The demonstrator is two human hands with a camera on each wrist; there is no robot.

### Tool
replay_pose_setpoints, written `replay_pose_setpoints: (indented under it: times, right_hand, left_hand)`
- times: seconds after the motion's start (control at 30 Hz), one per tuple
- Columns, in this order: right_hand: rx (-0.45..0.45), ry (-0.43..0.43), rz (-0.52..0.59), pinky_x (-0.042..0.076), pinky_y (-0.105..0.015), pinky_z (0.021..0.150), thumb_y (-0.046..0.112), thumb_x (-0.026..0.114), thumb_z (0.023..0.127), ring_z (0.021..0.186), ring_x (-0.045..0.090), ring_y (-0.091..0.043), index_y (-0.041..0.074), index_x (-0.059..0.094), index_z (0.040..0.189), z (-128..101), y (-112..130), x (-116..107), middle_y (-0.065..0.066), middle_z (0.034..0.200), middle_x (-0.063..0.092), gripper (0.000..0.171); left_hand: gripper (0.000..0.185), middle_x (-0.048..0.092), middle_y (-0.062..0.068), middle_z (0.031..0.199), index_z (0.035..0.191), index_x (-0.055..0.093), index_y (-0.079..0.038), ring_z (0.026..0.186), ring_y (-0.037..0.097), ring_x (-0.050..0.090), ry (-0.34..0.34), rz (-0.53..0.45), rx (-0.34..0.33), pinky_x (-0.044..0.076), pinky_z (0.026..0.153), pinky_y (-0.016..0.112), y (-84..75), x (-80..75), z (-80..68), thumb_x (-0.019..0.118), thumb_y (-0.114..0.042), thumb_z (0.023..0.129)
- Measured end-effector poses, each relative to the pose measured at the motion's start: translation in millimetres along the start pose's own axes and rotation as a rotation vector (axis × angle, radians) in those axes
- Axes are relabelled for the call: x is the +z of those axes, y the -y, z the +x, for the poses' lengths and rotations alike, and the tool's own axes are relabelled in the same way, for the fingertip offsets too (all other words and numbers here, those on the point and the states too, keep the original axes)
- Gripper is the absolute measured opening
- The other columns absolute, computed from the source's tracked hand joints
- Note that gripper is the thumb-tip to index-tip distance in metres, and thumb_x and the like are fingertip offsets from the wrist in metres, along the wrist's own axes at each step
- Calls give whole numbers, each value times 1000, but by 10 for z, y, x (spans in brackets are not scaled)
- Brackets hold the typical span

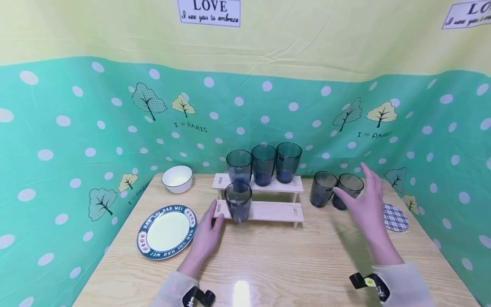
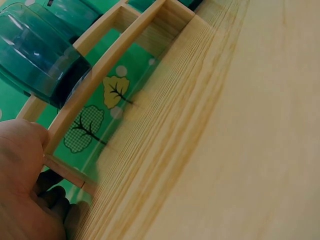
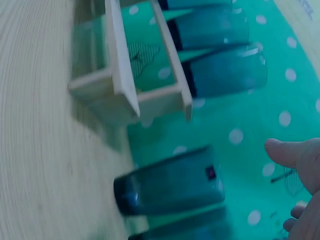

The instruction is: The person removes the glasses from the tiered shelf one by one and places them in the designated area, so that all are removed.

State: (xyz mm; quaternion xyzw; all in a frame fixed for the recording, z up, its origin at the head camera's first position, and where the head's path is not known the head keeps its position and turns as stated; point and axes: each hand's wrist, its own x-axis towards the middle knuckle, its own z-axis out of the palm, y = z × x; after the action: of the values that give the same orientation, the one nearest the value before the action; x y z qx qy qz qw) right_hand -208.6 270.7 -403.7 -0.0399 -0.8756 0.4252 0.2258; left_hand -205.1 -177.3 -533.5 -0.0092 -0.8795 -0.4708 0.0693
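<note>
My left hand (image 1: 206, 233) grips the left end of a two-tier wooden shelf (image 1: 274, 211), its thumb (image 2: 32, 132) at the front corner of the lower tier. On that tier a dark tinted tumbler (image 1: 238, 202) stands upright near the left end. Three similar tumblers (image 1: 264, 166) stand in a row along the upper tier. Right of the shelf, two more tumblers (image 1: 323, 189) stand side by side on the table. Close by them my right hand (image 1: 366, 204) hovers, thumb and fingers spread with nothing between them; the right wrist view shows its thumb apart from the tumblers.
A white bowl (image 1: 177, 179) sits at the table's back left. In front of it lies a blue-rimmed plate (image 1: 145, 228), beside my left hand. A round checked mat (image 1: 396, 218) lies at the right edge. Polka-dot cloth (image 1: 115, 162) hangs behind and along both sides.
</note>
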Motion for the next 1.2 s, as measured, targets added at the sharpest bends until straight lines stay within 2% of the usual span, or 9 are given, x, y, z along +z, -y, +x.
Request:
replay_pose_setpoints:
  times: [0.3, 0.53, 0.83, 1.03, 1.2]
  right_hand:
    - [-86, 24, 58, 25, -76, 127, 29, 90, 96, 163, 22, -49, 28, 22, 178, -165, 350, 255, -17, 180, 19, 107]
    - [-163, 87, 97, 31, -75, 125, 25, 94, 92, 160, 31, -45, 29, 28, 177, -289, 588, 552, -15, 177, 29, 107]
    - [-181, 205, 161, 32, -69, 128, 30, 96, 89, 161, 32, -39, 24, 34, 175, -463, 866, 937, -10, 177, 30, 106]
    - [-183, 284, 192, 32, -69, 128, 34, 96, 88, 162, 32, -38, 26, 33, 175, -602, 1016, 1164, -8, 178, 29, 107]
    - [-186, 328, 218, 36, -71, 124, 35, 99, 84, 159, 37, -41, 29, 34, 175, -705, 1133, 1332, -9, 177, 32, 112]
  left_hand:
    - [68, 30, 15, 179, 176, 28, -12, 164, 37, 30, 9, -17, -4, 24, 134, 56, 4, 2, -4, 52, -38, 118]
    - [68, 31, 17, 178, 176, 28, -11, 163, 39, 30, -1, -15, 14, 24, 134, 57, 1, 0, -8, 53, -39, 118]
    - [69, 31, 17, 178, 176, 28, -12, 163, 40, 30, -4, -11, 9, 24, 134, 58, -5, 9, -11, 53, -39, 118]
    - [69, 30, 17, 179, 176, 28, -12, 163, 40, 30, -5, -9, 11, 24, 134, 58, -9, 9, -7, 53, -39, 118]
    - [69, 30, 17, 179, 176, 28, -12, 163, 39, 30, -7, -11, 14, 24, 134, 58, -6, 4, -6, 53, -38, 118]
